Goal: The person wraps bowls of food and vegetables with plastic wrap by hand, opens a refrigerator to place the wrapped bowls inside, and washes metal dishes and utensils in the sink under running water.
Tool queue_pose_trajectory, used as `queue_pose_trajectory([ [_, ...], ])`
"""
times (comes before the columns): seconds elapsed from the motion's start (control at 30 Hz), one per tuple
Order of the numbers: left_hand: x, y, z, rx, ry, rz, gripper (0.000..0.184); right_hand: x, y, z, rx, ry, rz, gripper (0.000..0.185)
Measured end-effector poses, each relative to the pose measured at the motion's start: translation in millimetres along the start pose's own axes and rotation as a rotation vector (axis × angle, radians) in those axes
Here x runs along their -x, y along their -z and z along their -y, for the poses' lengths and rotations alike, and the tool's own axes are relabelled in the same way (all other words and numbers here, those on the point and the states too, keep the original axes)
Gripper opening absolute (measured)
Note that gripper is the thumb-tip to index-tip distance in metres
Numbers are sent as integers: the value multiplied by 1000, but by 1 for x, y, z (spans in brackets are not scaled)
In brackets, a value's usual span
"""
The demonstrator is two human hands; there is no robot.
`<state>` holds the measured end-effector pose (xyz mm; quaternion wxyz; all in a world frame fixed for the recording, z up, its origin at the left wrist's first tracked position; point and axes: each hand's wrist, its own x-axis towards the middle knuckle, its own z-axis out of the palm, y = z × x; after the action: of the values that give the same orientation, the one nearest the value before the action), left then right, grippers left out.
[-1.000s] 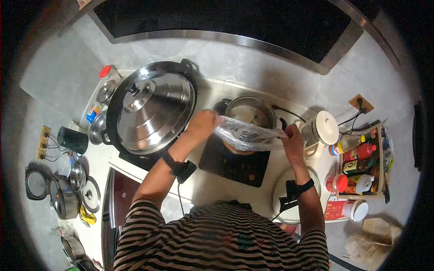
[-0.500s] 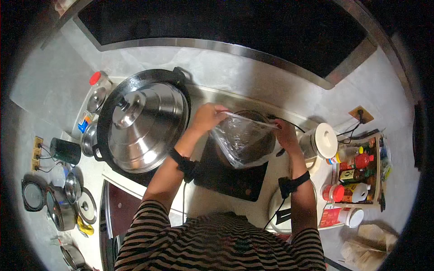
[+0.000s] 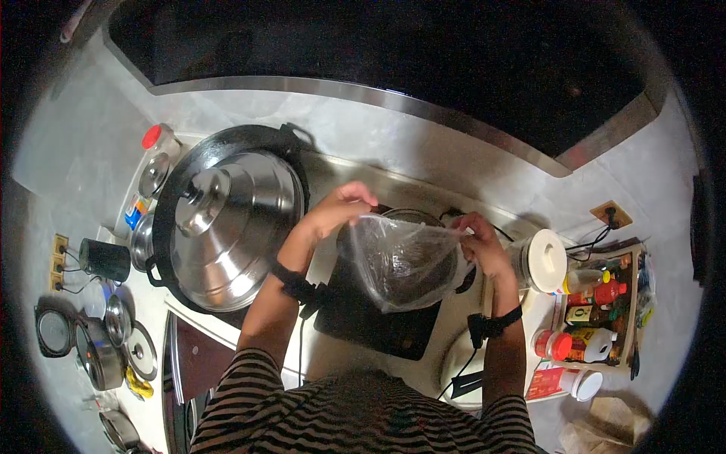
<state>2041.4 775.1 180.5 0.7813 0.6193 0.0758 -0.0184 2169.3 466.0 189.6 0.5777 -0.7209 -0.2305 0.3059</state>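
A thin, clear plastic bag (image 3: 393,265) hangs stretched between my two hands, its upper edge pulled nearly straight and its lower part drooping to a rounded point. My left hand (image 3: 340,209) pinches the bag's upper left corner. Fingers bent, my right hand (image 3: 481,244) grips the upper right corner. Behind and below the bag is a round pan (image 3: 412,215), mostly covered by the plastic, so its contents cannot be made out. The pan sits on a flat black cooktop (image 3: 363,325). Both wrists wear black straps with cables.
To the left stands a large black wok (image 3: 162,219) with a domed steel lid (image 3: 242,234). A cream-lidded jar (image 3: 546,261) is near my right hand, beside a rack (image 3: 634,303) of bottles. Overhead hangs a dark range hood (image 3: 378,45). Pots (image 3: 106,363) line the far left.
Both hands and the bag sit slightly lower in view, partly because the camera has shifted. The bag hangs fuller and rounder, and the left fingers have lifted and curled above its corner.
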Motion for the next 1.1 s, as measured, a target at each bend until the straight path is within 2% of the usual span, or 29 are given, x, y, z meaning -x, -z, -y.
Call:
queue_pose_trajectory([
  [0.03, 0, 2, 2, -48, -7, 29, 9, -3, 3, -6, -8, -11, 31, 20],
  [0.13, 1, 3, -2, -228, -62, 133, 11, -11, 9, -7, 343, 263, 130, 27],
  [0.2, 8, 1, -15, -378, -113, 231, 12, -16, 6, -4, 714, 436, 60, 32],
  [0.23, 17, -10, -29, -351, -30, 231, 11, -4, 0, -8, 924, 490, 23, 35],
  [0.27, 20, -12, -37, -560, -154, 261, 18, 6, -8, -8, 864, 453, -9, 37],
  [0.33, 25, -20, -31, -1022, -379, 52, 27, -9, -11, 2, 790, 462, -106, 41],
  [0.37, 26, -29, -29, -1125, -363, -24, 30, -15, -13, -4, 862, 466, -149, 44],
  [0.43, 26, -50, -34, -1323, -322, -170, 37, -15, -25, 5, 721, 395, -144, 42],
  [0.53, 8, -44, -18, -1202, -262, -274, 30, -27, -18, -13, 584, 240, -47, 40],
  [0.63, 0, -36, -13, -1280, -57, -184, 29, -42, -4, -36, 511, 191, 81, 37],
  [0.73, 6, -34, -19, -1280, 42, -152, 28, -34, 0, -29, 494, 120, 125, 38],
  [0.83, 18, -22, -12, -1268, -344, -82, 24, -31, 7, -38, 554, 137, 129, 38],
  [0.93, 30, -16, 2, -954, -315, -32, 28, -16, 7, -34, 352, 60, 170, 35],
  [0.97, 34, -19, 7, -863, -325, -124, 30, -9, 6, -27, 238, 13, 185, 34],
  [1.03, 44, -30, 12, -678, -343, -306, 35, 3, 6, -31, 85, -22, 61, 30],
  [1.1, 55, -31, 23, -781, -340, -367, 38, 19, 1, -39, -85, -73, -125, 27],
])
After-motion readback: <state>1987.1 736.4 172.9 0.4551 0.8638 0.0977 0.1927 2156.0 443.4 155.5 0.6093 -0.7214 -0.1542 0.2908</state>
